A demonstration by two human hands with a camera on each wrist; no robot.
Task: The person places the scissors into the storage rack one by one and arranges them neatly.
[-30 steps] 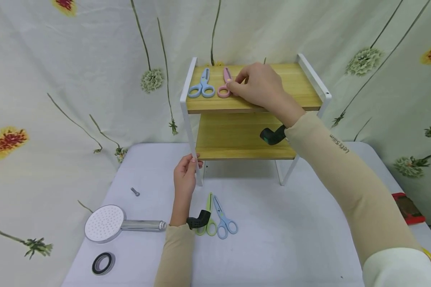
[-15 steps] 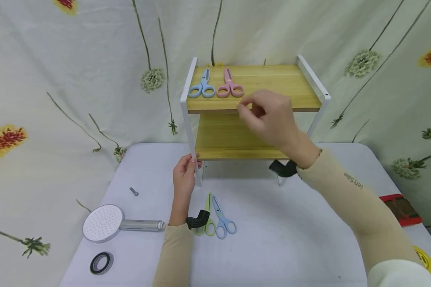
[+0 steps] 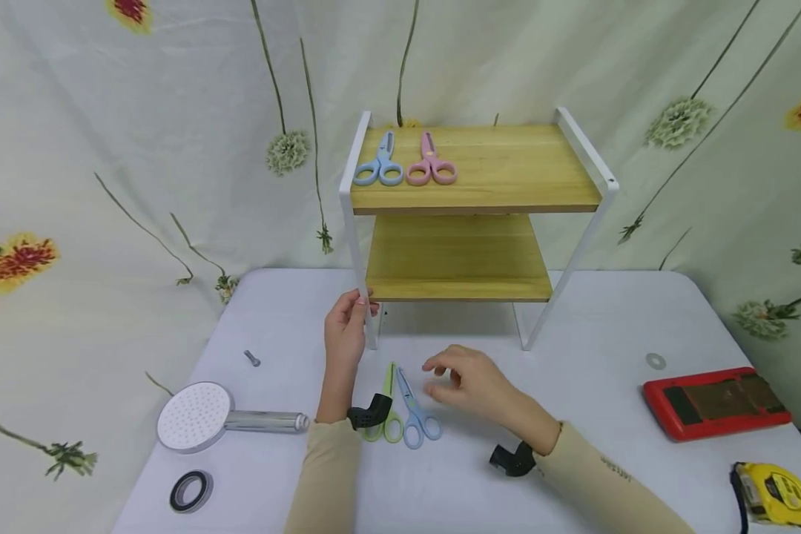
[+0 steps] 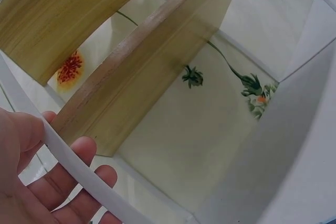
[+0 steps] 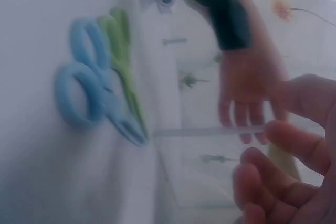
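Observation:
My left hand (image 3: 345, 330) grips the white front leg of a two-tier wooden shelf (image 3: 514, 163) on its left side. In the left wrist view, fingers (image 4: 84, 150) and thumb wrap that white frame (image 4: 84, 171) beside the lower board. My right hand (image 3: 470, 382) hovers over the table, fingers loosely bent with nothing between them. Just left of it lie blue scissors (image 3: 411, 404), alongside green scissors (image 3: 389, 380) partly hidden by the left wrist's camera. On the top board, blue scissors (image 3: 383, 157) and pink scissors (image 3: 430, 159) lie side by side, blades pointing back.
At left are a shower head (image 3: 195, 417), a small bolt (image 3: 252, 358) and a black-rimmed ring (image 3: 176, 495). To the right lie a washer (image 3: 656, 361), a red-cased device (image 3: 714, 404) and a yellow tape measure (image 3: 784, 498). A floral cloth (image 3: 140, 148) hangs behind the table.
My right hand has let go of the pink scissors on the top board and come down toward the scissors on the table. The left hand keeps its grip on the shelf leg.

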